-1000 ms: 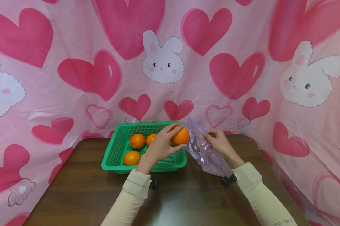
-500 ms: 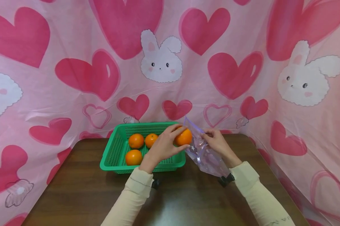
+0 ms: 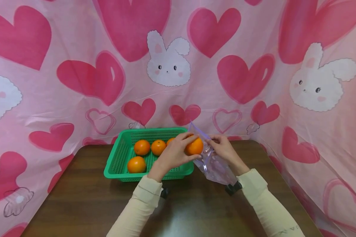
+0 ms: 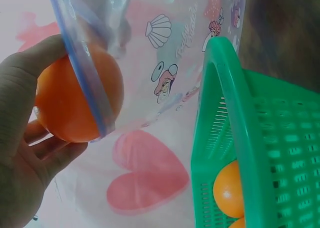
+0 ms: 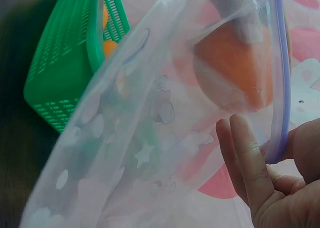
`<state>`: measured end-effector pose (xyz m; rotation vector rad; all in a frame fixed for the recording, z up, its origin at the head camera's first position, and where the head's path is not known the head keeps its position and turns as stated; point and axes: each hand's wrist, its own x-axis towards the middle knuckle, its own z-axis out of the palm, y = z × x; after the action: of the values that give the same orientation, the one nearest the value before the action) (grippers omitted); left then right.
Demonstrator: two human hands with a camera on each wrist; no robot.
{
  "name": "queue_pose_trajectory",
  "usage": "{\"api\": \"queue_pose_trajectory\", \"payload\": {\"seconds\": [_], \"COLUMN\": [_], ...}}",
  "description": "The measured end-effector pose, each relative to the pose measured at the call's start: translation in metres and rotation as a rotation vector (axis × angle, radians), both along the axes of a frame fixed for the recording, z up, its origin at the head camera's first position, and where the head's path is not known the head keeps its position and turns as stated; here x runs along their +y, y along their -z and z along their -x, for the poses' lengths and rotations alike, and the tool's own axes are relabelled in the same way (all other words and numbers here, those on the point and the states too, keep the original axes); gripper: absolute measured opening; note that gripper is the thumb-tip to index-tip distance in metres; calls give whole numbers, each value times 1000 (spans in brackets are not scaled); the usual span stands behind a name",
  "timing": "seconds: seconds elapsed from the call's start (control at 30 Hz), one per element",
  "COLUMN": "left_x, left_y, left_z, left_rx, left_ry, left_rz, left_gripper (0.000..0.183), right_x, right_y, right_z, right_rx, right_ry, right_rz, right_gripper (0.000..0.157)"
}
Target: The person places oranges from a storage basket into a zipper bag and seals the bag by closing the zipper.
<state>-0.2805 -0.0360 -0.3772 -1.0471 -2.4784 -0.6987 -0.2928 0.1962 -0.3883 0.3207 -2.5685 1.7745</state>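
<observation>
1 orange gripped at fingertips of L hand, partly in bag; R hand pinches bag edge.

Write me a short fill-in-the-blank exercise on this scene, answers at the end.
1. The left hand holds a round citrus fruit, an ____, at the mouth of a see-through zip bag.
2. The right hand pinches the zip bag's edge, to the ____ of the basket as the person sees it.
3. The perforated plastic basket is coloured ____.
4. The backdrop shows white rabbit heads and big reddish ____.

Missing words: orange; right; green; hearts.
</observation>
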Motion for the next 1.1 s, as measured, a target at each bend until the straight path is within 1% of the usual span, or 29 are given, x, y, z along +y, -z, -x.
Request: {"api": "queue_pose_trajectory", "payload": {"seconds": [0.23, 0.43, 0.7, 0.93, 1.1], "left_x": [3, 4, 5, 5, 5], "left_y": [-1, 1, 2, -1, -2], "left_z": [1, 2, 2, 2, 4], "left_rx": [-29, -75, -94, -135, -145], "left_ry": [14, 29, 24, 7, 11], "left_rz": [6, 16, 32, 57, 72], "left_gripper": [70, 70, 66, 70, 71], "right_x": [1, 0, 0, -1, -2], "right_y": [2, 3, 2, -1, -1], "right_z": [2, 4, 5, 6, 6], "right_rx": [1, -2, -7, -8, -17], "right_ry": [19, 31, 19, 33, 33], "right_rz": [-14, -5, 14, -13, 1], "right_gripper": [33, 32, 33, 31, 31]}}
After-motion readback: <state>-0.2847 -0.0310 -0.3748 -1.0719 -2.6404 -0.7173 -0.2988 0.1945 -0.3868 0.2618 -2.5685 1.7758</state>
